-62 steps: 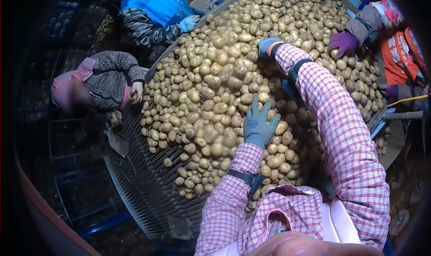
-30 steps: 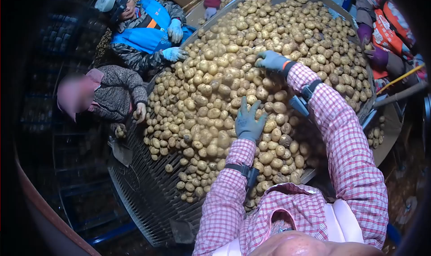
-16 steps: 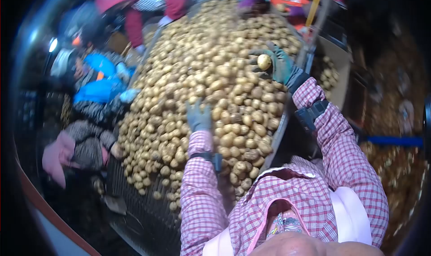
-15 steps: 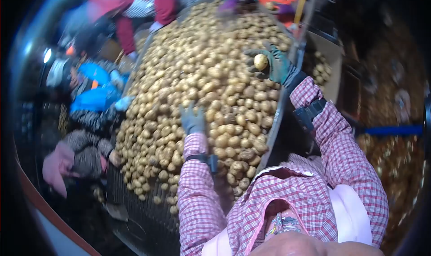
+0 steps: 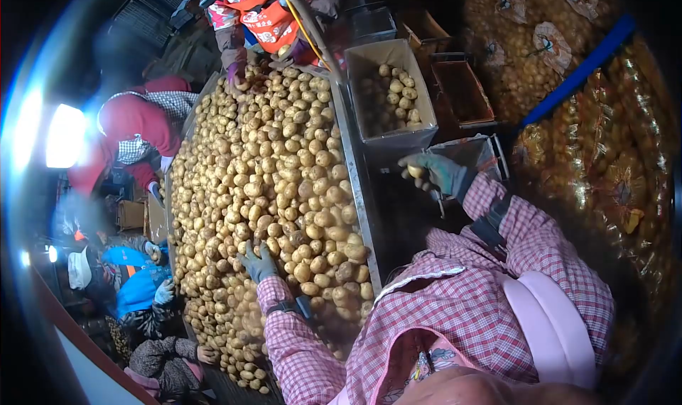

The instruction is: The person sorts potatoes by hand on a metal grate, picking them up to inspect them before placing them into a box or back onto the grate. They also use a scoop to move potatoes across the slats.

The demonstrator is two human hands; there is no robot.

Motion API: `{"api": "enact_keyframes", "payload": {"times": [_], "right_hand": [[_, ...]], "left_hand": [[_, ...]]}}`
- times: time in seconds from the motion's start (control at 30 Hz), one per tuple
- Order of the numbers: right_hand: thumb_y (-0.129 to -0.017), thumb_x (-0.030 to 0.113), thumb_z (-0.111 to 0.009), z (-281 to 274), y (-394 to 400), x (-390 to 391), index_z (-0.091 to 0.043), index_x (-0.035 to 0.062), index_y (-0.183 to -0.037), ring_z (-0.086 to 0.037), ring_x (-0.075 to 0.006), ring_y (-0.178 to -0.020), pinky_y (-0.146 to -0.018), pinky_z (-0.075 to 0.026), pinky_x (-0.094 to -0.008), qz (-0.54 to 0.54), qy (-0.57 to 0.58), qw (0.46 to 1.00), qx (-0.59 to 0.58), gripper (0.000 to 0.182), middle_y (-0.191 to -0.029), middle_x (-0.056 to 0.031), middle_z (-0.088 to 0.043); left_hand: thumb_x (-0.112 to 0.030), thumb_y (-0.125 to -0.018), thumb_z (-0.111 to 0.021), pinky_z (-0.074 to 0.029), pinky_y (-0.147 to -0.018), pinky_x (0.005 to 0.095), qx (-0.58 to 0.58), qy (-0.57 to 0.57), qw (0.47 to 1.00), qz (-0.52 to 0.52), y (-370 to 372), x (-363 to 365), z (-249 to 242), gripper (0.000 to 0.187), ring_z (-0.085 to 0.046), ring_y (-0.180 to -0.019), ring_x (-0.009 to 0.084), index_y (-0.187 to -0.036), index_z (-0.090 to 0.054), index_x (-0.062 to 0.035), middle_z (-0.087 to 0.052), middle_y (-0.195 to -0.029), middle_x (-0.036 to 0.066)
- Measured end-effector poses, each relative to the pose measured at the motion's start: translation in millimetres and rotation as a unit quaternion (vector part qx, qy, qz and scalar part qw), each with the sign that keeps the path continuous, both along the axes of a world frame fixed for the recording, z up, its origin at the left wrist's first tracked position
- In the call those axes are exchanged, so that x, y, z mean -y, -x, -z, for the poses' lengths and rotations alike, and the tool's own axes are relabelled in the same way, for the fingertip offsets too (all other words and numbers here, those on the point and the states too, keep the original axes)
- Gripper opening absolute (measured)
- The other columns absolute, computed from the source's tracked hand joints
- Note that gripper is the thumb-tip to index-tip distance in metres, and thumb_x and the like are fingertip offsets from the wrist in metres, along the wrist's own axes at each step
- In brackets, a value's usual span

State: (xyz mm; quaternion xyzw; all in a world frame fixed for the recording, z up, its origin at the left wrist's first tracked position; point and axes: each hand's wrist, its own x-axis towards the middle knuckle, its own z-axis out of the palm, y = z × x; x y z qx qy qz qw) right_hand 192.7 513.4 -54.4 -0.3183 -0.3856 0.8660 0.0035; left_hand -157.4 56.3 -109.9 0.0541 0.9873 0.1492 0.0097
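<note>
Off the bench's right edge, my right hand (image 5: 439,173), in a grey-green glove, has its grip closed around a single small potato (image 5: 415,171), pale yellow and rounded, pinched at the fingertips. Just behind that grip stands a clear-sided bin (image 5: 474,153), and farther out a pale rectangular crate (image 5: 394,134) with a scatter of similar potatoes lying in it. A rust-coloured tray (image 5: 462,92) sits beside the crate. To the right of the grip, net sacks (image 5: 604,156) of potatoes are stacked high, orange mesh stretched over lumpy loads.

My left hand (image 5: 258,264), gloved the same, lies with fingers spread and grip open, flat on the heap of potatoes (image 5: 270,171) that covers the bench (image 5: 357,192). The potatoes are smooth, tan and knobbly, packed touching one another. The bench's metal edge runs between my two hands.

Across the heap, other people in red (image 5: 138,132) and blue (image 5: 135,284) jackets reach gloved hands into the potatoes.
</note>
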Motion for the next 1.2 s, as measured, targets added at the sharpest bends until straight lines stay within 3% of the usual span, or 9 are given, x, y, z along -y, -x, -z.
{"api": "enact_keyframes", "payload": {"times": [0.07,0.2,0.4,0.67,0.8,1.0,1.13,1.17,1.2], "right_hand": [[-0.095,0.027,-0.070,15,-27,2,-0.068,0.0086,-0.110,-0.068,-0.0180,-0.066,-0.048,-0.051,-0.0228,0.045,0.045,0.997,0.044,0.024,-0.091,-0.0096,-0.070],[-0.094,0.023,-0.070,41,-50,-30,-0.066,0.0098,-0.113,-0.067,-0.0196,-0.065,-0.047,-0.051,-0.0260,0.109,0.127,0.983,0.078,0.023,-0.089,-0.0100,-0.069],[-0.094,0.022,-0.069,41,-39,-93,-0.067,0.0096,-0.109,-0.068,-0.0210,-0.064,-0.043,-0.053,-0.0293,0.164,0.006,0.985,0.050,0.020,-0.089,-0.0104,-0.069],[-0.096,0.028,-0.064,92,-46,-70,-0.069,0.0138,-0.110,-0.070,-0.0213,-0.077,-0.059,-0.059,-0.0369,0.119,0.120,0.984,0.054,0.021,-0.097,-0.0044,-0.071],[-0.097,0.029,-0.062,90,-67,-88,-0.068,0.0130,-0.117,-0.070,-0.0223,-0.078,-0.062,-0.059,-0.0351,0.148,0.110,0.977,0.107,0.026,-0.105,-0.0075,-0.072],[-0.096,0.027,-0.065,98,-74,-119,-0.067,0.0093,-0.113,-0.071,-0.0244,-0.075,-0.064,-0.062,-0.0352,0.193,0.061,0.974,0.101,0.025,-0.100,-0.0108,-0.071],[-0.096,0.028,-0.065,52,-25,-212,-0.066,0.0085,-0.098,-0.070,-0.0235,-0.070,-0.063,-0.062,-0.0347,0.195,-0.018,0.974,0.111,0.019,-0.086,-0.0065,-0.068],[-0.096,0.031,-0.066,51,-14,-253,-0.065,0.0105,-0.096,-0.069,-0.0223,-0.068,-0.065,-0.062,-0.0353,0.197,-0.058,0.979,-0.019,0.020,-0.084,-0.0055,-0.068],[-0.095,0.036,-0.068,32,5,-287,-0.065,0.0116,-0.102,-0.070,-0.0219,-0.072,-0.070,-0.062,-0.0359,0.264,-0.075,0.961,-0.026,0.025,-0.088,-0.0053,-0.068]], "left_hand": [[-0.050,-0.095,-0.061,-0.032,-0.119,0.0452,0.004,0.008,1.000,0.000,-3,-4,-3,0.062,-0.031,-0.148,0.0419,-0.150,-0.049,-0.0262,-0.022,-0.163,0.026],[-0.051,-0.095,-0.059,-0.033,-0.118,0.0458,0.007,0.027,1.000,0.007,-6,-1,-3,0.061,-0.033,-0.147,0.0424,-0.150,-0.048,-0.0277,-0.024,-0.162,0.027],[-0.046,-0.097,-0.057,-0.029,-0.120,0.0455,0.021,0.039,0.999,0.003,-16,-7,-11,0.060,-0.029,-0.149,0.0401,-0.153,-0.043,-0.0287,-0.023,-0.164,0.024],[-0.045,-0.100,-0.053,-0.030,-0.120,0.0469,0.026,0.060,0.998,-0.013,-27,-22,-26,0.057,-0.027,-0.150,0.0426,-0.154,-0.041,-0.0289,-0.020,-0.165,0.024],[-0.044,-0.100,-0.054,-0.030,-0.120,0.0474,0.007,0.051,0.999,0.004,-24,-16,-18,0.057,-0.029,-0.148,0.0441,-0.153,-0.042,-0.0261,-0.022,-0.163,0.028],[-0.044,-0.100,-0.055,-0.030,-0.120,0.0478,0.022,0.056,0.998,-0.002,-24,-20,-23,0.058,-0.028,-0.149,0.0430,-0.154,-0.041,-0.0263,-0.021,-0.164,0.026],[-0.039,-0.098,-0.058,-0.031,-0.120,0.0482,0.021,0.078,0.997,-0.010,-23,-21,-24,0.061,-0.029,-0.148,0.0434,-0.155,-0.040,-0.0276,-0.020,-0.164,0.026],[-0.036,-0.096,-0.060,-0.031,-0.120,0.0471,0.018,0.053,0.998,-0.012,-27,-25,-28,0.061,-0.031,-0.147,0.0438,-0.154,-0.041,-0.0268,-0.021,-0.163,0.028],[-0.037,-0.096,-0.060,-0.032,-0.119,0.0469,0.005,0.056,0.998,0.000,-25,-23,-24,0.061,-0.032,-0.147,0.0441,-0.154,-0.042,-0.0262,-0.022,-0.162,0.029]]}}
